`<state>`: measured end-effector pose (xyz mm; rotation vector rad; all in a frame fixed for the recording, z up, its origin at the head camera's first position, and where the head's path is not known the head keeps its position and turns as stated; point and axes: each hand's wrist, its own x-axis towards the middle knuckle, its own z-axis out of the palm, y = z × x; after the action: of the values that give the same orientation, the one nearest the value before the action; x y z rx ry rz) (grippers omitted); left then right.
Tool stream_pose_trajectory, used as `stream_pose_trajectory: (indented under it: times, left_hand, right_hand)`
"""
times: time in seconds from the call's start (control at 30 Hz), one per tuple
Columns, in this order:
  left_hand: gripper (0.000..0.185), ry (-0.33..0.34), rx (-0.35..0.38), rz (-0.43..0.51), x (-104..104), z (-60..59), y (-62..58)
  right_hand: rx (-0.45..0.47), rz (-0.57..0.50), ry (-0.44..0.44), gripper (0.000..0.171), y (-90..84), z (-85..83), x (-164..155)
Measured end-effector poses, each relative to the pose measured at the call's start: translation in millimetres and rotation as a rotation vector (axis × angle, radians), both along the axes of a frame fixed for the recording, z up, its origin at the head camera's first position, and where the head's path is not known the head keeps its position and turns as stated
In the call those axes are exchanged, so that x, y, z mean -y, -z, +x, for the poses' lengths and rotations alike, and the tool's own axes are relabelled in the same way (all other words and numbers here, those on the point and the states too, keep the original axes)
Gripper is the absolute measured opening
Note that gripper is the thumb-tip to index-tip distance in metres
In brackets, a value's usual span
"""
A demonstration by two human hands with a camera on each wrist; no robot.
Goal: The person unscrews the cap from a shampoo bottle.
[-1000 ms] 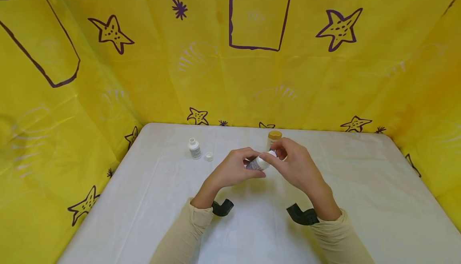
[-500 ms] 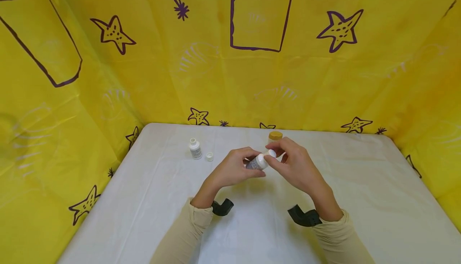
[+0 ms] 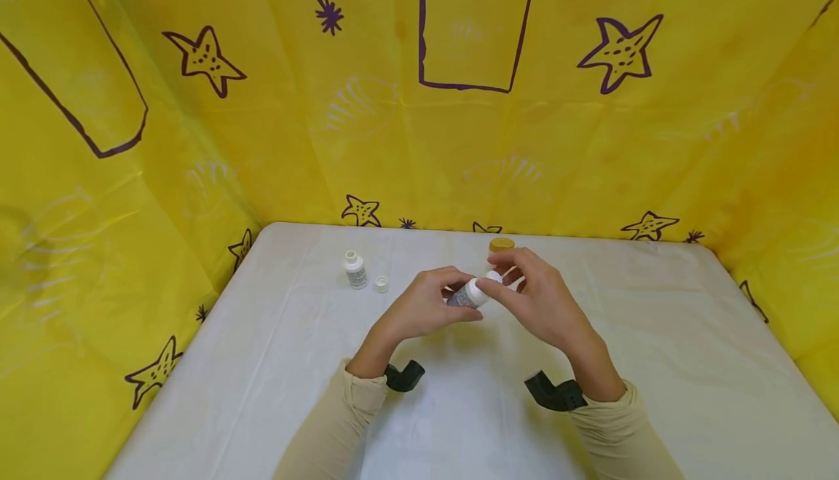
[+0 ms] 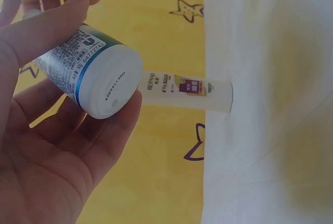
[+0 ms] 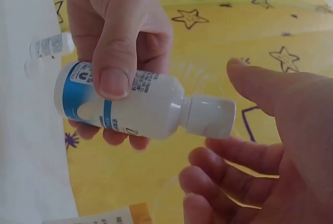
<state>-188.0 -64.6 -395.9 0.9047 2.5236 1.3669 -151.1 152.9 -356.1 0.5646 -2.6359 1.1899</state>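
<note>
Above the table [image 3: 655, 363], left hand [image 3: 419, 309] grips bottle [image 5: 130, 107]; right hand [image 3: 540, 301] seemingly open.

Open small bottle [image 3: 355, 269], loose cap [image 3: 381, 285], gold-lidded bottle [image 3: 501, 245], white table [image 3: 655, 363].

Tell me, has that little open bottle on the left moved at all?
No. The open bottle stands upright beside its loose cap, same spot on the table.

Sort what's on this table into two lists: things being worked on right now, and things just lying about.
In hand:
- white bottle with blue band, gripped by the left hand
- its white cap, on the neck; the right hand is open beside it

Lying about:
- small open bottle
- loose white cap
- gold-capped bottle
</note>
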Motion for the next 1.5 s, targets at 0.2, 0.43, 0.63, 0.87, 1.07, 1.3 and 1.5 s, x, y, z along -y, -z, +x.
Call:
stream_pose_trajectory:
  times: [0.2,0.43,0.63,0.87,1.07,1.3,1.5]
  left_hand:
    - [0.043,0.017,0.029,0.007,-1.4,0.4,1.8]
    - [0.041,0.010,0.032,0.006,-2.0,2.0,1.6]
    - [0.039,0.010,0.027,0.013,-1.6,0.8,3.0]
    - [0.041,-0.010,0.011,0.019,2.1,-2.3,4.3]
    - [0.043,-0.019,0.021,0.063,9.5,-5.1,0.2]
    - [0.045,-0.077,0.038,0.110,27.0,-6.4,-13.1]
    - [0.045,-0.127,0.008,0.127,44.5,-1.6,-32.7]
  right_hand:
    - [0.110,0.043,0.064,0.029,-1.6,0.9,0.3]
    - [0.044,0.038,0.032,0.020,0.3,0.7,0.6]
    - [-0.044,0.006,-0.017,0.016,2.5,0.0,-0.5]
    - [-0.105,-0.020,-0.017,0.017,0.5,1.2,-2.2]
    - [-0.097,-0.046,0.008,0.016,-0.5,-0.2,-1.1]
    - [-0.071,-0.101,0.002,0.018,1.3,-1.2,2.0]
    - [-0.059,-0.123,-0.048,0.035,5.0,-3.2,9.7]
